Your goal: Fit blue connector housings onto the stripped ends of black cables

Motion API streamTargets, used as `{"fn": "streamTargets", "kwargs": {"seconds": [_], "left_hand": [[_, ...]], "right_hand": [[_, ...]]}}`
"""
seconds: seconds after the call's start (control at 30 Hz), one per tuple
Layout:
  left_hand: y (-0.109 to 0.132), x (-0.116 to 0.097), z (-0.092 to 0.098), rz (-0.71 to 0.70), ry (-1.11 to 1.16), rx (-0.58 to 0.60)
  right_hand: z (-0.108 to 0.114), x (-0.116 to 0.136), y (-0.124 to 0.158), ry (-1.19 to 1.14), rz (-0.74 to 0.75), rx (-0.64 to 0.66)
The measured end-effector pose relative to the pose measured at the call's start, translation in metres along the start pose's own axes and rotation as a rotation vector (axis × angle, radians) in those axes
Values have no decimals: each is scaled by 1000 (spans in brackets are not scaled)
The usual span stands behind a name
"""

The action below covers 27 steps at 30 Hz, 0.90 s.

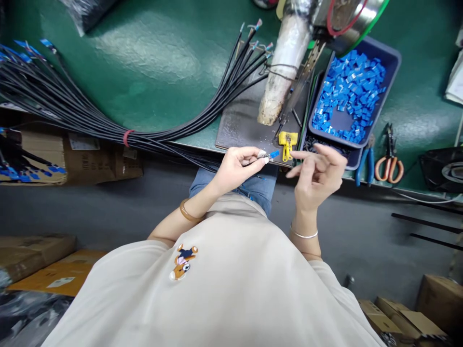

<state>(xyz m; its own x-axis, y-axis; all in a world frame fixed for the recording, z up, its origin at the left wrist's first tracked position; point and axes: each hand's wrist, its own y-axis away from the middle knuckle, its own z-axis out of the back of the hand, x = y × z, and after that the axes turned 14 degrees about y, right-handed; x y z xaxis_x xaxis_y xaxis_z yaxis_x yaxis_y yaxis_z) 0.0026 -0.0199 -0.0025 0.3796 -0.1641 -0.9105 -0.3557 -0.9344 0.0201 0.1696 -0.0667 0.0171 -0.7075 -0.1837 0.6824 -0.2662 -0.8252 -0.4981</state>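
Note:
My left hand (240, 166) is closed in a pinch on a cable end that carries a small blue connector (274, 154). To its right, my right hand (318, 173) is raised with fingers apart and nothing visible in them. Beyond my fingertips, a yellow tool (288, 144) lies at the front of a dark board (238, 123). A grey-blue bin (388, 72) of blue connectors (349, 94) stands behind my right hand. Black cables (155, 136), tied with a red band (127, 138), stretch across the left side of the green table (144, 62).
A wrapped, pale nozzle-like part (284, 67) hangs over the board beside a round metal reel (356, 24). Right of the bin lie blue-handled pliers (365, 166) and orange-handled cutters (389, 168). A cardboard box (97, 164) sits below the table's left edge.

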Motion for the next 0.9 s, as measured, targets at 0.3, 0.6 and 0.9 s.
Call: {"fn": "streamTargets", "kwargs": {"seconds": [0.3, 0.6, 0.9], "left_hand": [[-19, 0, 1, 43, 32, 13], [-33, -7, -1, 53, 83, 4], [-35, -9, 0, 57, 105, 3]], "right_hand": [[-19, -11, -3, 192, 254, 154], [-23, -7, -15, 142, 188, 129], [-24, -4, -20, 149, 171, 142]]}}
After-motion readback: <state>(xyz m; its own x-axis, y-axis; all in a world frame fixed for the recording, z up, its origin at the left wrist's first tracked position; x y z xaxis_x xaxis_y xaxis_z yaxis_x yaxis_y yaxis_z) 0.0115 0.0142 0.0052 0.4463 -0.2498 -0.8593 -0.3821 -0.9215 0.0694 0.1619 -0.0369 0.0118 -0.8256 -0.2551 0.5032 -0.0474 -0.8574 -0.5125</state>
